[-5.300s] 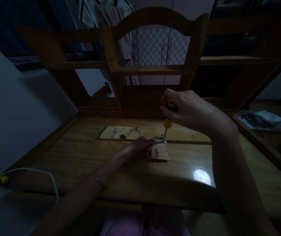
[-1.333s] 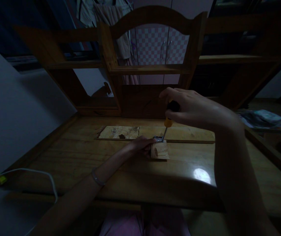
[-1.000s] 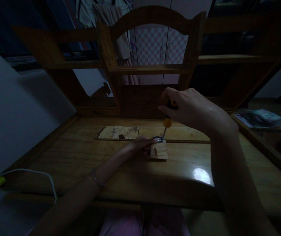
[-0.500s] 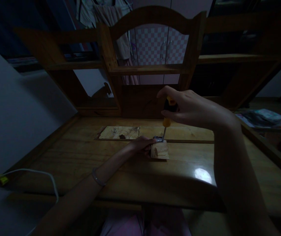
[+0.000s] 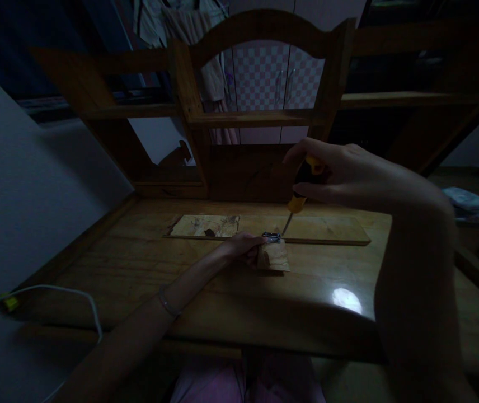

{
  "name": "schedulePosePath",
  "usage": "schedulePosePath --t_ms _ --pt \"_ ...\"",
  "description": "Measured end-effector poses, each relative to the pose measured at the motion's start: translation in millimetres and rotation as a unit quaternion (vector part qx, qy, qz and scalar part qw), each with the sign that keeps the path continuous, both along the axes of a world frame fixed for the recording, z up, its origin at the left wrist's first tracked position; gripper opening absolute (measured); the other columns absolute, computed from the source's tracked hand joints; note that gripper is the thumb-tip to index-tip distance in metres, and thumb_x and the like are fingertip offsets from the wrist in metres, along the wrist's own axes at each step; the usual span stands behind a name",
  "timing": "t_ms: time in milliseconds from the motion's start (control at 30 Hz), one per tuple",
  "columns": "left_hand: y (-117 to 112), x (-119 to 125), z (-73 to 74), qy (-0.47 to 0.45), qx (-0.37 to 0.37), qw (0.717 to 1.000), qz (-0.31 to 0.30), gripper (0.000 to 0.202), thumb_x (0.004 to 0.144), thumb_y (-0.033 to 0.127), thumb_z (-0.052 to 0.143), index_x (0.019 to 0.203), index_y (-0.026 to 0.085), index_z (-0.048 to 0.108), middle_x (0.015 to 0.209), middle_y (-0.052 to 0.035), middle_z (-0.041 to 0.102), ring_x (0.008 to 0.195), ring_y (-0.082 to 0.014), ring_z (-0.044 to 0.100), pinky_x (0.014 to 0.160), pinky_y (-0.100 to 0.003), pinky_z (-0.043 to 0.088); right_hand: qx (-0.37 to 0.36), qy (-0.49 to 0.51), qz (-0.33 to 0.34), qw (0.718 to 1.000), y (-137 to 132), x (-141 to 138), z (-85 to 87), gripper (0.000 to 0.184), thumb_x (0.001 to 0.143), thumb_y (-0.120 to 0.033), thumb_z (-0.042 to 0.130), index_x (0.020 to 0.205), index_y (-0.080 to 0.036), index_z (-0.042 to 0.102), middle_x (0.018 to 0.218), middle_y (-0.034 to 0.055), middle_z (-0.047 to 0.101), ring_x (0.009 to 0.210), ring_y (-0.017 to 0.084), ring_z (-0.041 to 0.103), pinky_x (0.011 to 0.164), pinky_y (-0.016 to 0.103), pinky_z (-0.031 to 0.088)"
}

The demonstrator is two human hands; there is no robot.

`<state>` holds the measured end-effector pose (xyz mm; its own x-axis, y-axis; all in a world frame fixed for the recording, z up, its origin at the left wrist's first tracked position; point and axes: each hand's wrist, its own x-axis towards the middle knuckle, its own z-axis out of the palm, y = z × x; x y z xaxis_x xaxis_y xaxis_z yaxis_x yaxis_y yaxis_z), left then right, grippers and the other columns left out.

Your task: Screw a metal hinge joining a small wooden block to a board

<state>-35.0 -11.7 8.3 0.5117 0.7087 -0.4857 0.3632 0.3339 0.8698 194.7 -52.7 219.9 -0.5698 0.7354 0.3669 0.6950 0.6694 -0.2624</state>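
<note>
My right hand (image 5: 325, 170) grips a yellow and black screwdriver (image 5: 297, 202) by its handle. The shaft slants down to the left, its tip at the right end of a small metal hinge (image 5: 272, 237). Closed on the left edge of a small wooden piece (image 5: 276, 256) is my left hand (image 5: 245, 246), its thumb against the hinge. The hinge lies where the small piece meets a long wooden board (image 5: 323, 229) behind it. Whether the tip touches a screw is too small to tell.
The long board's left part has a torn, stained surface (image 5: 203, 225). A wooden desk (image 5: 130, 263) lies beneath, with a shelf frame (image 5: 260, 120) rising at its back. A white cable (image 5: 67, 289) runs along the left front, near a yellow object (image 5: 10, 303).
My right hand has shifted to the right with the screwdriver, which now leans more. The tip has moved slightly right and up. My left hand stays on the small wooden piece.
</note>
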Motion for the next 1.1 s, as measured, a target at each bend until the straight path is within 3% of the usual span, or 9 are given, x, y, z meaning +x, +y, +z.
schedulePosePath --t_ms 200,400,600,867,967,1100 --pt "1.4 -5.5 -3.3 -0.050 -0.016 0.999 -0.009 0.065 0.075 0.072 0.067 0.048 0.020 0.039 0.041 0.0051 0.038 0.038 -0.0101 0.046 0.045 -0.026 0.044 0.061 0.032 -0.035 0.997 -3.4 0.1 1.8 0.040 0.083 -0.031 0.068 0.122 -0.024 0.062 0.093 0.0021 0.069 0.078 0.021 0.063 0.072 0.034 0.046" --pt "-2.1 -6.7 0.9 -0.021 0.044 0.998 -0.026 0.062 0.082 0.068 0.061 0.052 0.019 0.041 0.044 0.0034 0.043 0.039 -0.0092 0.048 0.041 -0.022 0.034 0.076 0.053 -0.036 0.995 -4.6 -13.3 -0.7 0.042 0.087 -0.036 0.065 0.128 -0.028 0.058 0.095 0.0019 0.070 0.081 0.022 0.063 0.075 0.036 0.048" --pt "-3.0 -4.7 2.5 0.002 0.018 1.000 0.022 0.061 0.077 0.067 0.067 0.048 0.020 0.040 0.040 0.0050 0.038 0.037 -0.0093 0.044 0.045 -0.025 0.040 0.062 0.052 -0.022 0.996 3.0 -21.4 -6.6 0.029 0.087 -0.036 0.067 0.115 -0.028 0.064 0.095 0.0012 0.071 0.087 0.024 0.066 0.075 0.037 0.051" --pt "-4.4 -3.4 7.0 -0.023 -0.006 0.999 0.037 0.063 0.074 0.065 0.072 0.045 0.019 0.041 0.039 0.0043 0.039 0.038 -0.0096 0.046 0.046 -0.025 0.044 0.087 0.053 -0.012 0.995 4.3 -18.3 -5.1 0.025 0.088 -0.035 0.068 0.109 -0.021 0.064 0.090 0.0023 0.070 0.079 0.020 0.066 0.070 0.032 0.047" --pt "-5.6 -1.6 7.5 -0.032 -0.012 0.998 0.050 0.060 0.078 0.059 0.071 0.045 0.018 0.042 0.038 0.0046 0.038 0.038 -0.0099 0.046 0.046 -0.026 0.046 0.126 0.075 -0.040 0.988 3.9 -11.5 -3.4 0.025 0.087 -0.035 0.070 0.107 -0.021 0.064 0.090 0.0025 0.070 0.080 0.019 0.065 0.070 0.032 0.047" --pt "-2.3 -2.2 -1.2 -0.050 -0.008 0.997 0.055 0.056 0.080 0.056 0.070 0.048 0.018 0.044 0.040 0.0047 0.041 0.037 -0.0096 0.045 0.050 -0.027 0.050 0.215 0.143 -0.115 0.959 2.4 -2.6 0.2 0.029 0.081 -0.037 0.077 0.103 -0.022 0.066 0.091 0.0039 0.069 0.080 0.021 0.064 0.070 0.034 0.047"
